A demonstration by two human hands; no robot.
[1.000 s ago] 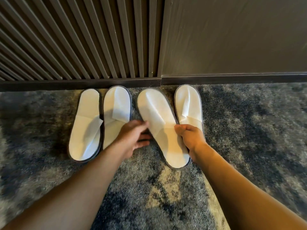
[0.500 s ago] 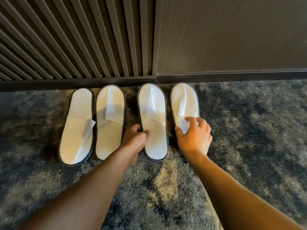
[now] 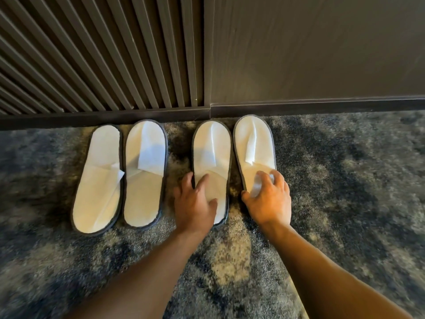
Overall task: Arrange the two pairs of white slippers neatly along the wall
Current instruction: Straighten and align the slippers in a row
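Four white slippers with dark trim lie side by side on the carpet, toes toward the wall's baseboard (image 3: 322,107). The left pair (image 3: 99,178) (image 3: 145,173) lies untouched. My left hand (image 3: 193,203) presses on the heel of the third slipper (image 3: 211,153), fingers spread across its left edge. My right hand (image 3: 268,199) covers the heel of the fourth slipper (image 3: 254,148), thumb at its left edge and fingers curled over the top. The heels of the right pair are partly hidden by my hands.
A slatted dark panel (image 3: 92,54) and a plain dark wall (image 3: 322,47) rise behind the slippers. Mottled blue-grey carpet (image 3: 345,180) spreads to both sides and toward me.
The third slipper went from slanted to straight, parallel with the fourth. My left hand moved from beside it onto its heel. My right hand stays on the fourth slipper's heel.
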